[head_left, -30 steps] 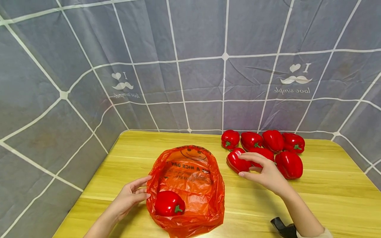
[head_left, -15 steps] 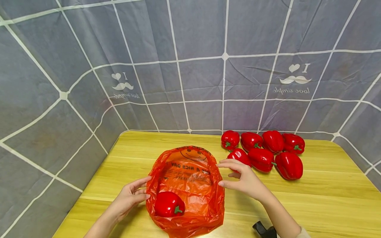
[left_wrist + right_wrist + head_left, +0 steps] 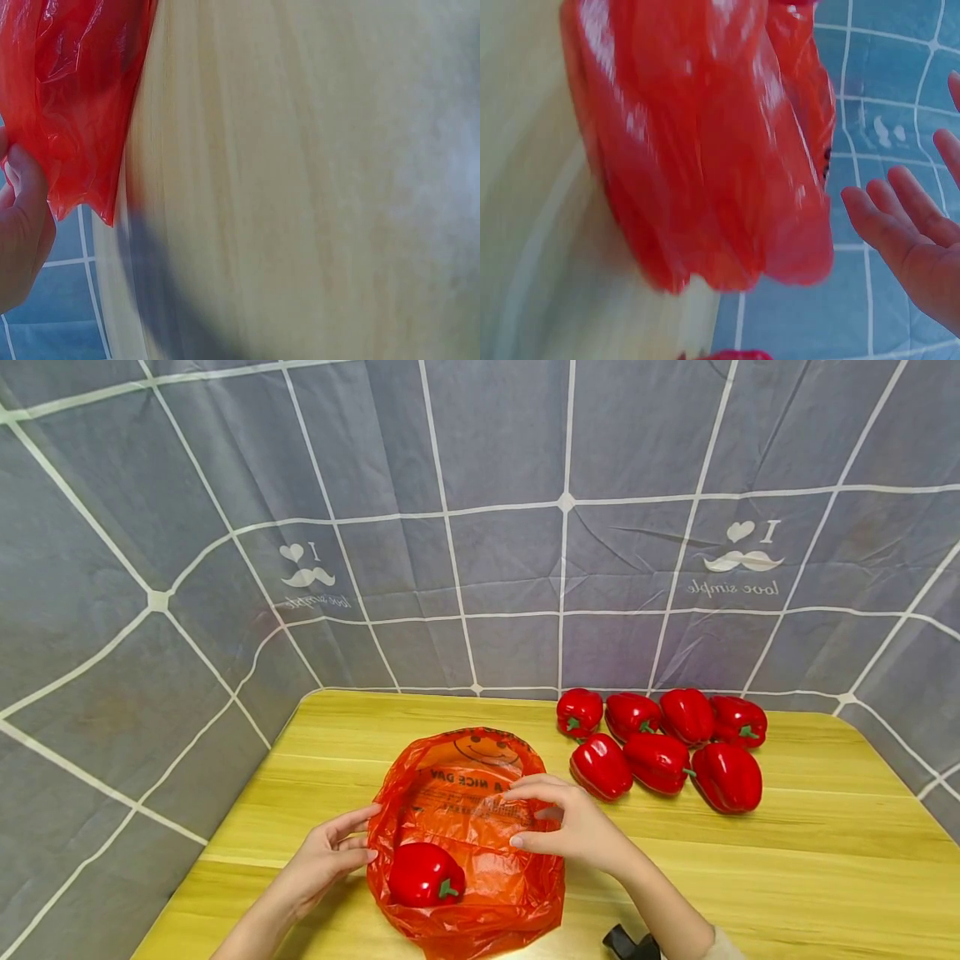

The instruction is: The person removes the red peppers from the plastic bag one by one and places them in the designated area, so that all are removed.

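A red plastic bag (image 3: 468, 935) stands with its mouth spread on the table, in the lower middle of the head view. One red bell pepper (image 3: 426, 875) with a green stem lies inside it, toward the left. My left hand (image 3: 322, 860) holds the bag's left rim with thumb and index finger; in the left wrist view the hand (image 3: 22, 232) shows only partly. Over the right rim reaches my right hand (image 3: 573, 827), fingers extended above the mouth and nothing in them. The right wrist view shows that hand (image 3: 915, 232) with its fingers spread beside the bag.
Several red bell peppers (image 3: 656, 762) lie grouped at the back right of the wood-grain table (image 3: 750, 877). A grey cloth with white grid lines (image 3: 517, 560) hangs behind and at the sides. A black object (image 3: 630, 945) is near the right forearm.
My right hand has moved left from over the front-left pepper of the group to the bag's right rim and over its mouth. The peppers, bag and left hand have stayed in place.
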Tool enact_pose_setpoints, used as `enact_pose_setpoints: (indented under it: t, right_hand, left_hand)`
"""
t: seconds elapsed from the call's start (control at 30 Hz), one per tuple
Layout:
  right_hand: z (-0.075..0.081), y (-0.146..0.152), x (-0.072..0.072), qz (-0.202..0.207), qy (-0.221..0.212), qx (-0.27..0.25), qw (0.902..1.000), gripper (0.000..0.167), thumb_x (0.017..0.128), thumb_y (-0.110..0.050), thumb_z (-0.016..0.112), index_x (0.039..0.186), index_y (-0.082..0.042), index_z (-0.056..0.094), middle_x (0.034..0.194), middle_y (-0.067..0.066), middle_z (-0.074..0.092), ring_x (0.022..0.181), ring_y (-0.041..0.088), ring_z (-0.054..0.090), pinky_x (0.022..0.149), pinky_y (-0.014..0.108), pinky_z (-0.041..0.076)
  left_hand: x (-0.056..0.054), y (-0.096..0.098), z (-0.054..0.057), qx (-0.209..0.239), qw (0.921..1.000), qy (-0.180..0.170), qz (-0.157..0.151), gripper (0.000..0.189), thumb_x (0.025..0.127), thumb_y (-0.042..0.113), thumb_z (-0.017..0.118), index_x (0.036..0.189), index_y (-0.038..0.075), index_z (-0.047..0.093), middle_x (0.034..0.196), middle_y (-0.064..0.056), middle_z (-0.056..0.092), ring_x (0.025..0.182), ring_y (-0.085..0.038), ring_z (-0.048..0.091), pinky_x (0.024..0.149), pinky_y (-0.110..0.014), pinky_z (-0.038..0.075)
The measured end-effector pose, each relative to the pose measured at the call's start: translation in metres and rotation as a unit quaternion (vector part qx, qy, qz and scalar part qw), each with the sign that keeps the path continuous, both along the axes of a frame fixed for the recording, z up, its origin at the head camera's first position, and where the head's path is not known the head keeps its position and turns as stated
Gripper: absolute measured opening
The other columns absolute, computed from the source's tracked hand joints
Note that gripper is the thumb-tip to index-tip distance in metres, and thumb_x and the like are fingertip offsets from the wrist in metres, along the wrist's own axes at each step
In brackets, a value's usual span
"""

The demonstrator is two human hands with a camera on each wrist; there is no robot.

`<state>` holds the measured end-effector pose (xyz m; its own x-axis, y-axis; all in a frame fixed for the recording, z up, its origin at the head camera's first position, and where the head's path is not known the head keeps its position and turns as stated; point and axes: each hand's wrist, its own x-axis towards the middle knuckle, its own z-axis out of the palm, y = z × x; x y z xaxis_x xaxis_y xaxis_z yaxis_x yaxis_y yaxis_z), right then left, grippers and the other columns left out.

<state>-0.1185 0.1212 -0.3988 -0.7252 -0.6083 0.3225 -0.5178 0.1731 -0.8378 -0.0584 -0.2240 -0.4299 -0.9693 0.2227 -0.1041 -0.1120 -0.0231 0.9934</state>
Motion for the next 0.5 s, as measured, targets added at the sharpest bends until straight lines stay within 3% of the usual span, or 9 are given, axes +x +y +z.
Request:
enact_pose_setpoints:
  t: [0.17,0.37,0.5]
  right_hand:
    - [-0.003,-0.015,0.005,0.034,-0.007,-0.003,0.9994,0.041,0.077,-0.021,0.077,0.116,-0.014,0.065,0.119,-0.002,0.058,0.112,0.016,0.05,0.083,0.035,0.052]
    - [-0.006,-0.032,0.012,0.038,-0.017,0.021,0.9989,0.038,0.077,-0.025,0.076,0.114,-0.022,0.066,0.119,-0.007,0.056,0.112,0.015,0.05,0.084,0.041,0.05]
    - [-0.009,-0.043,0.017,0.048,-0.028,0.028,0.9981,0.038,0.077,-0.026,0.077,0.114,-0.023,0.067,0.12,-0.003,0.056,0.112,0.016,0.049,0.084,0.041,0.05]
  left_hand:
    - [0.0,-0.001,-0.001,0.008,0.9999,0.007,-0.009,0.067,0.085,-0.006,0.059,0.14,-0.014,0.021,0.111,-0.005,0.052,0.09,-0.009,0.061,0.078,-0.027,0.053]
    - [0.001,-0.001,-0.001,0.01,0.9998,0.01,-0.013,0.067,0.085,-0.006,0.059,0.139,-0.015,0.02,0.111,-0.005,0.052,0.09,-0.009,0.061,0.077,-0.027,0.053]
    - [0.001,-0.001,-0.001,0.009,0.9999,0.007,-0.011,0.067,0.085,-0.006,0.059,0.14,-0.014,0.02,0.112,-0.005,0.052,0.09,-0.009,0.061,0.078,-0.027,0.053]
